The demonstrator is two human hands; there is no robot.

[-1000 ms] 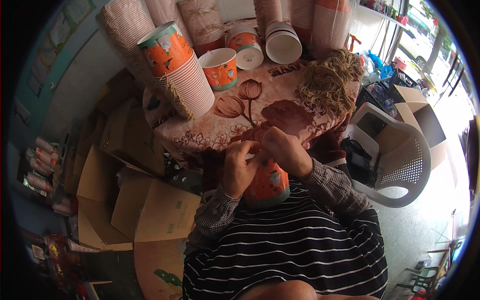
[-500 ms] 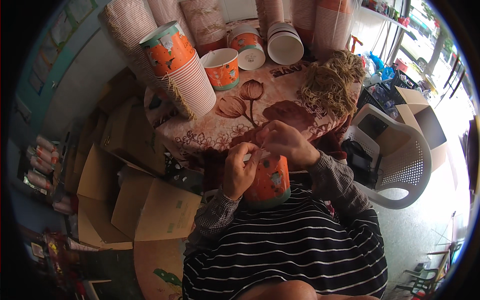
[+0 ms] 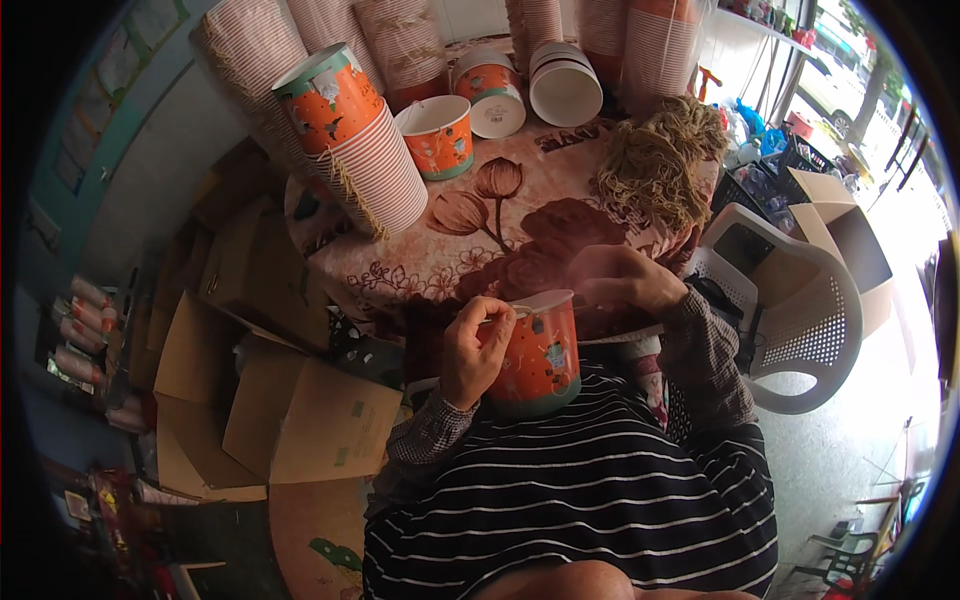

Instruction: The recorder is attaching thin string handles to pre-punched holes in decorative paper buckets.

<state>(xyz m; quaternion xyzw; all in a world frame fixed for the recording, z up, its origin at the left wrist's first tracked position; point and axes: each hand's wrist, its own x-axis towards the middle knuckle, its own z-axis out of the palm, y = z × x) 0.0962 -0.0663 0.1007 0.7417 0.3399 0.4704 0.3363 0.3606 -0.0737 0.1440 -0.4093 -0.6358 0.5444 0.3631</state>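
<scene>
A person's left hand (image 3: pixel 475 350) pinches the rim of an orange paper tub (image 3: pixel 535 360), thumb and fingers closed on it, as the tub rests against a striped garment (image 3: pixel 580 480) before a flower-patterned tablecloth (image 3: pixel 470 215). The right hand (image 3: pixel 622 280), blurred, hangs just beyond the rim, fingers bent; whether they meet or grip anything cannot be told.

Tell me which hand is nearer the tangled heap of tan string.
Right. The right hand is below the string heap in the picture, not touching; the left hand is farther down-left, at the rim of the orange cup.
</scene>
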